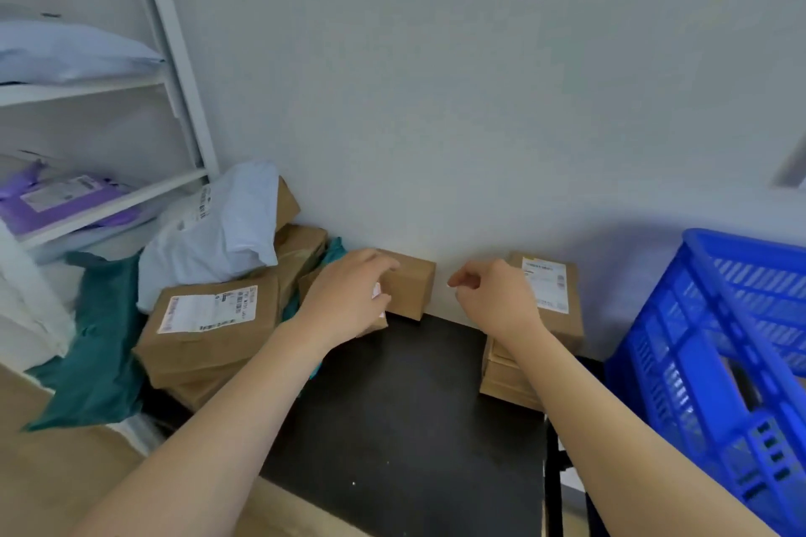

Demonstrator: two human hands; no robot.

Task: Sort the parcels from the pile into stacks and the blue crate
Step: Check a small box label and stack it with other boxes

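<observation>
Parcels, head view, with the black table top (392, 405) as reference.

- Left hand (349, 296) is at the table's far edge. Its fingers curl over the top of a small brown box (412, 286) and the thumb is on the near face, a firm hold.
- The box is at the table's far edge, close against the wall (436, 100). Cannot tell whether it rests there or is lifted.
- Right hand (493, 296) is over the table's far right part. Its fingers are curled in, thumb and forefinger nearly meeting, with nothing between them.
- A stack of brown boxes (562, 318) stands on the table's far right corner, just behind that hand. The top box carries a white label.
- The blue crate (719, 340) stands off the table's right side.
- The pile (244, 275) lies off the table's left side: a labelled carton (209, 327) on other cartons, a pale mailer bag (218, 231) on top, and a teal bag (96, 340) spilling down.
- A white shelf (174, 57) stands further left of the table and holds a purple mailer (56, 201).
</observation>
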